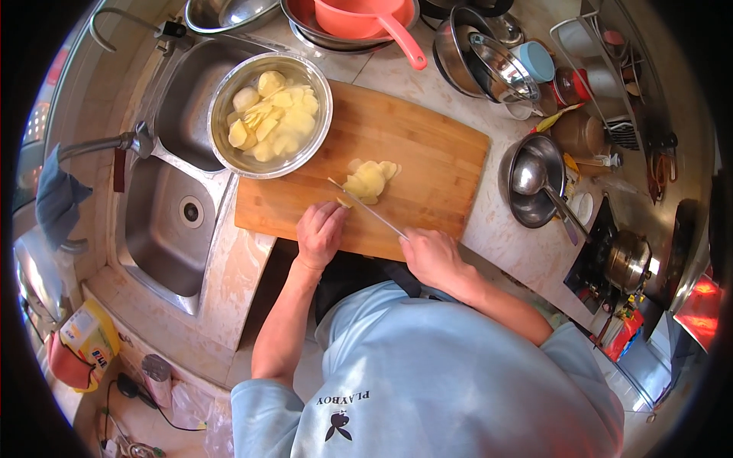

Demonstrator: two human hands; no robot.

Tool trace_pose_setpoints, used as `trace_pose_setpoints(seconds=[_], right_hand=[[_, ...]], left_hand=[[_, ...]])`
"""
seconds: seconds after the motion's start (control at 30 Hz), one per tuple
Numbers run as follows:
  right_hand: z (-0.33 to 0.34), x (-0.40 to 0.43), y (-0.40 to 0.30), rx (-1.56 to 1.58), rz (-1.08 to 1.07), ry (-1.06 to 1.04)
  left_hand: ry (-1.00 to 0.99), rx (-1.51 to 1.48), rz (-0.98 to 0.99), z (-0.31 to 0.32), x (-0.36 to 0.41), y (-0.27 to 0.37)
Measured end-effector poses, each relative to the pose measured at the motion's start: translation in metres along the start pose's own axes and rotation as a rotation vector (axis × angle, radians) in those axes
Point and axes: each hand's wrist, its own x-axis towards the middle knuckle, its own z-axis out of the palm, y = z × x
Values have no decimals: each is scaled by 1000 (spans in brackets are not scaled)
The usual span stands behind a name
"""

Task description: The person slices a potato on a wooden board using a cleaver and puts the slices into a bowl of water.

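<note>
On a wooden cutting board (424,143) lies a small heap of pale potato slices (369,180). My right hand (432,257) grips a kitchen knife (369,209), seen nearly edge-on, its blade slanting up and left toward the heap. My left hand (320,232) rests at the board's near edge with bent fingers on a small piece of potato (344,202); most of that piece is hidden by the fingers. A steel bowl (327,109) overlaps the board's left end and the sink edge. It holds potato slices (280,120) and two whole peeled potatoes (270,83) in cloudy water.
A double steel sink (166,246) lies left, with a blue cloth (60,197) over its faucet. Behind the board sits a pink plastic dipper (366,17) in steel basins. Rightward are stacked steel bowls (458,57), a bowl with a ladle (529,177) and a pot (627,260) by the stove.
</note>
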Motion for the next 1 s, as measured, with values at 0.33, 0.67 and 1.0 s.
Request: trace_pose_setpoints(seconds=[0.33,0.67,1.0], right_hand=[[-4,-9,-2,-50,-32,-36],[0,-7,5,74,-26,19],[-6,-13,2,28,-40,15]], left_hand=[[25,5,-16,0,-2,1],[4,-1,-39,-3,-1,1],[3,0,-25,-4,1,1]])
